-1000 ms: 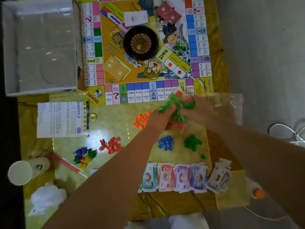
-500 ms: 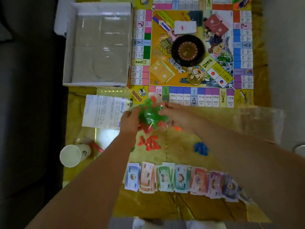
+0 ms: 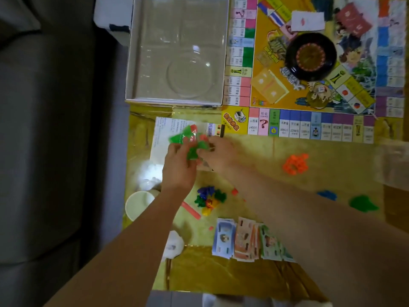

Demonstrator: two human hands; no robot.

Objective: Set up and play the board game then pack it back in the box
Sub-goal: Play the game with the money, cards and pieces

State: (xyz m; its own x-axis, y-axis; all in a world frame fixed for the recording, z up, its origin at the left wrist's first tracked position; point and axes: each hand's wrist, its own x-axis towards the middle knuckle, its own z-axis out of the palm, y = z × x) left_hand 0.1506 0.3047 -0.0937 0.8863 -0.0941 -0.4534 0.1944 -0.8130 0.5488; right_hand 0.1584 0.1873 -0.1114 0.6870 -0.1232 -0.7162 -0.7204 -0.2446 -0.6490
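Left hand and right hand pinch a clear bag of green-red pieces, blocking the white printed sheet by the gold table's left edge.

Box left of board — banknotes nearer, before both.

— What are the hands doing?
— The left hand and right hand both grip a bag of green and red pieces, above a paper sheet.
— And around them?
— The open box lies beside the board, which carries a wheel. Orange pieces, mixed tokens, banknotes and a cup sit on the worktop.
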